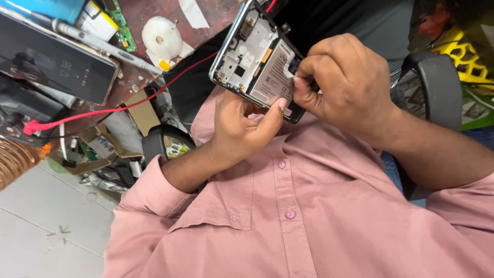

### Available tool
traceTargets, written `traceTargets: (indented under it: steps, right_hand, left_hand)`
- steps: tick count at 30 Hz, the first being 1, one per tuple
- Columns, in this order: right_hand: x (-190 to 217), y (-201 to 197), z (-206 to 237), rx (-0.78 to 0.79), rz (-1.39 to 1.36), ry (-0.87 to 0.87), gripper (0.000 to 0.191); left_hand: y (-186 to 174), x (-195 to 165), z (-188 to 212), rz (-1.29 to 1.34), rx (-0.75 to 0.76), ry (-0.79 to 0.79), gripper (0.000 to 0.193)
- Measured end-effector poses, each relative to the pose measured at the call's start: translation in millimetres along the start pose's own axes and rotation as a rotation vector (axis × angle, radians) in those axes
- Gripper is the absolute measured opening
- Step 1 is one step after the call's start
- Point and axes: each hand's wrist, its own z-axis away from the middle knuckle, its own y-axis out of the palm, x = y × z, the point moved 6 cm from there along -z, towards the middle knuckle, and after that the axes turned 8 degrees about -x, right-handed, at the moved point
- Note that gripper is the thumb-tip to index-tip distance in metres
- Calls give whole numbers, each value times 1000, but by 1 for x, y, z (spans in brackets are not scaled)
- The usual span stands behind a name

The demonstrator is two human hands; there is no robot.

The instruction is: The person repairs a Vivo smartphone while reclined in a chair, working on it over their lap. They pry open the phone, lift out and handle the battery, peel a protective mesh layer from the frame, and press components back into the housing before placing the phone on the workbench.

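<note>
An opened smartphone (pixel 252 56) with its back cover off shows a white inner frame and a pale battery. My left hand (pixel 242 128) holds it from below, thumb pressed on the lower edge by the battery. My right hand (pixel 342 82) has its fingers bunched and pinches at the right edge of the battery, at a small white tab or strip; what exactly is pinched is hidden by the fingers. Both arms wear pink shirt sleeves, and the phone is held up in front of my chest.
A reddish workbench (pixel 149 10) at upper left carries another phone with a lit dark screen (pixel 56 62), a white pen-like tool (pixel 103 46), a white round disc (pixel 161 37), a small green circuit board (pixel 121 23) and a red wire (pixel 128 105). A black chair armrest (pixel 437 87) is at right.
</note>
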Motion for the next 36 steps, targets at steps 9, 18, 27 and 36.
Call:
traceTargets:
  steps: [9,18,27,36]
  right_hand:
    - [-47,17,46,-33,-394,482,12]
    - [-59,25,31,140,-696,752,16]
    - [-16,-6,-11,223,109,64,40]
    - [-22,16,16,327,-247,224,22]
  left_hand:
    - [-1,-10,-9,220,-71,-20,48]
    - [-4,-10,-16,141,-141,-24,46]
    - [3,-40,-13,-525,76,232,36]
    - [3,-37,-18,-319,-16,285,45]
